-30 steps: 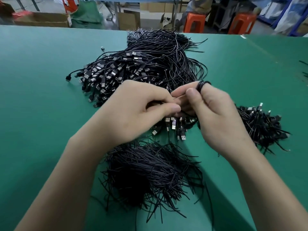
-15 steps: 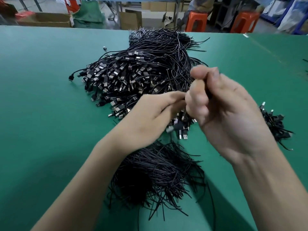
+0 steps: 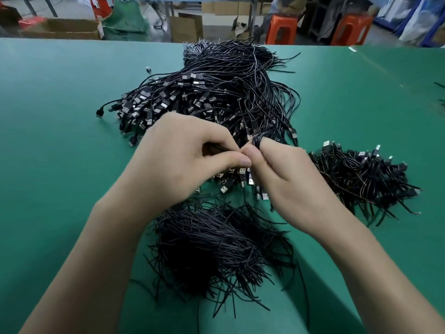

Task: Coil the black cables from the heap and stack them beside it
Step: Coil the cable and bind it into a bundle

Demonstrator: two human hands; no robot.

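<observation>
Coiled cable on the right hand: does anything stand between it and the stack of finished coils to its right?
Nothing visible does. The coiled cable sits around fingers of the right hand, and only bare green table separates it from the stack of finished coils.

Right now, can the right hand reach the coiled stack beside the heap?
Probably yes: the stack lies just right of the right hand, with nothing between them. But that hand is busy, a cable wound round its finger.
</observation>
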